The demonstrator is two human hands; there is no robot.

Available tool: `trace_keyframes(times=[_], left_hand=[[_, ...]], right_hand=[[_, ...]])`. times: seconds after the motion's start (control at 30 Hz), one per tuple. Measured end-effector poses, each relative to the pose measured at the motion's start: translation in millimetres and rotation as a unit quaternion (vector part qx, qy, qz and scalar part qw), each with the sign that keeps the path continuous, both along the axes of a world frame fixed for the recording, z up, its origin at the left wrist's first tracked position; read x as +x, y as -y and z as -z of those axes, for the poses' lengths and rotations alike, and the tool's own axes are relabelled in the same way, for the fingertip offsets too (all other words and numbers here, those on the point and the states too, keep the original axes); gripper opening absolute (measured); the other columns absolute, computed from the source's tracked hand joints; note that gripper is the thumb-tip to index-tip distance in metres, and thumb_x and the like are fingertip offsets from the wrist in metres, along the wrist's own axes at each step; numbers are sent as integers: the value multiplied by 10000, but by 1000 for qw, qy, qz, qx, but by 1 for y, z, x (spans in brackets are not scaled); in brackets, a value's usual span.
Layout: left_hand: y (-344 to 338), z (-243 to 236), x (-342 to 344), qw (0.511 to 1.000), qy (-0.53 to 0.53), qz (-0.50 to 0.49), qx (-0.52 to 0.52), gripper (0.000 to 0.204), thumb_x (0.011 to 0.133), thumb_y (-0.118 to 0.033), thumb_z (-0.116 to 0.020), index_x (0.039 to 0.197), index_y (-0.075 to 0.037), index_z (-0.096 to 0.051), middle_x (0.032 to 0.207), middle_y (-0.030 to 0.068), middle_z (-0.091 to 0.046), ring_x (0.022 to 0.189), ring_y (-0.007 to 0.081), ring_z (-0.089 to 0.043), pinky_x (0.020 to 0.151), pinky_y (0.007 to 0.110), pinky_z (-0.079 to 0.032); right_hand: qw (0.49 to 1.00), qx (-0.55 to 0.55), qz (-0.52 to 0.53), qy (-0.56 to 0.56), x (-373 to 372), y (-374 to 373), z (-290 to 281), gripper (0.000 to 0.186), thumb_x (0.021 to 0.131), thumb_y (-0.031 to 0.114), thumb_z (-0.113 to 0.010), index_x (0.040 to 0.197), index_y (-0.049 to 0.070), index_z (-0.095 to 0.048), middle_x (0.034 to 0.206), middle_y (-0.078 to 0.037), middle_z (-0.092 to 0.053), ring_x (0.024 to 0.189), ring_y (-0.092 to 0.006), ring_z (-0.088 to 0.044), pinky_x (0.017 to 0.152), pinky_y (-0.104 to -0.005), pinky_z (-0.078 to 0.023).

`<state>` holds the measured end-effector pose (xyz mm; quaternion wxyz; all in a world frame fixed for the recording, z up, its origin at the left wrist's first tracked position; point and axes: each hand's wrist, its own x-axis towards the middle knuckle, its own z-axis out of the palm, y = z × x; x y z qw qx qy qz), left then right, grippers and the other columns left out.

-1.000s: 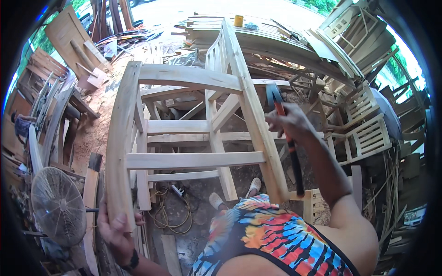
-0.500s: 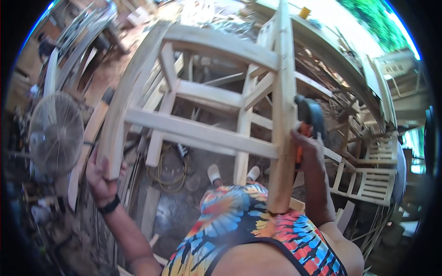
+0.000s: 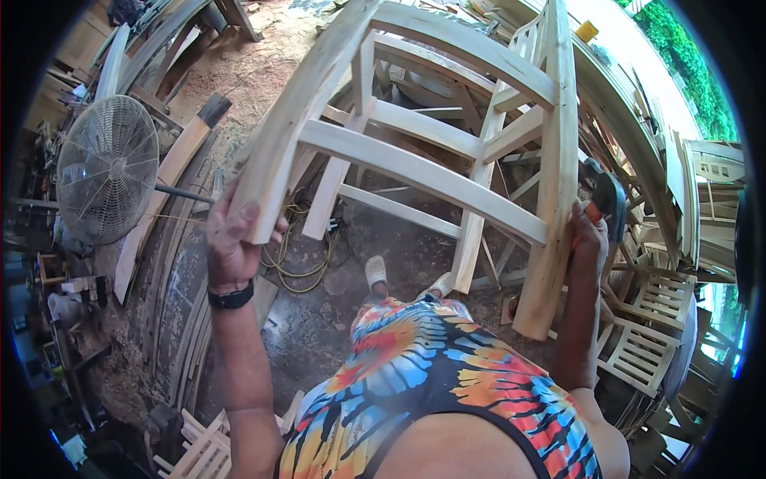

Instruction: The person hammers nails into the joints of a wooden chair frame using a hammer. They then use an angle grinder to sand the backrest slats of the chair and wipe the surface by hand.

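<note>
The left hand [image 3: 235, 249] is clamped around the near end of the left post of a pale, bare-wood chair frame [image 3: 423, 180], thumb on the near face and fingertips showing past the inner edge. The right hand [image 3: 586, 231] is closed on a hammer with a dark head and an orange handle [image 3: 595, 211], its knuckles against the outer side of the right post [image 3: 558, 152]; how much of the frame's weight that hand bears, I cannot tell. The frame lies between the two hands and stretches away beyond them, its near crossbar [image 3: 343, 146] sloping down from the left grip's side toward the right. To hold it well, the left hand should probably wrap deeper around its post, since a grip so near the end gives little hold against twisting. The right hand has the harder job, so it would do best to press its palm squarely on the post, with the hammer head turned outward and clear of the soft-looking wood. Pulling evenly with both arms should spare the joints from racking. Room matters too: a round wire-cage fan [image 3: 112, 172] stands just left of the left hand, and a yellow cord [image 3: 303, 290] loops on the floor to that hand's right, near the pale clogs [image 3: 376, 272], so short, careful footing seems wise.
</note>
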<state>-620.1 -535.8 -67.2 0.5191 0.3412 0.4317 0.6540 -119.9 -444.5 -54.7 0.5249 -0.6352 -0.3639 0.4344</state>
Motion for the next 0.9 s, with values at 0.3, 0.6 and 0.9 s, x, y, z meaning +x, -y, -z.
trace_keyframes(times=[0.3,0.6,0.9], left_hand=[[-50,-2,1,996,-11,78,-28,654,947,-260,-733,1438,50,-432,1068,177,-672,756,250,-718,579,306,-590],[-51,-5,4,995,12,95,-25,589,955,-219,-724,1413,46,-466,1033,143,-678,755,193,-721,601,285,-604],[-50,-7,-8,976,-219,-7,15,587,964,-125,-678,1487,7,-447,1286,191,-620,1068,274,-671,929,363,-553]], right_hand=[[964,9,-100,246,25,-36,-29,364,1002,395,-656,1054,35,-676,837,-29,-649,753,-111,-620,670,-299,-499],[878,-65,-280,384,-63,-52,-171,318,1001,330,-630,1044,21,-693,664,-7,-581,538,-92,-552,492,-281,-432],[933,69,-324,138,-43,-19,-163,207,942,145,-717,1073,-8,-667,687,-3,-613,541,-71,-579,490,-257,-471]])
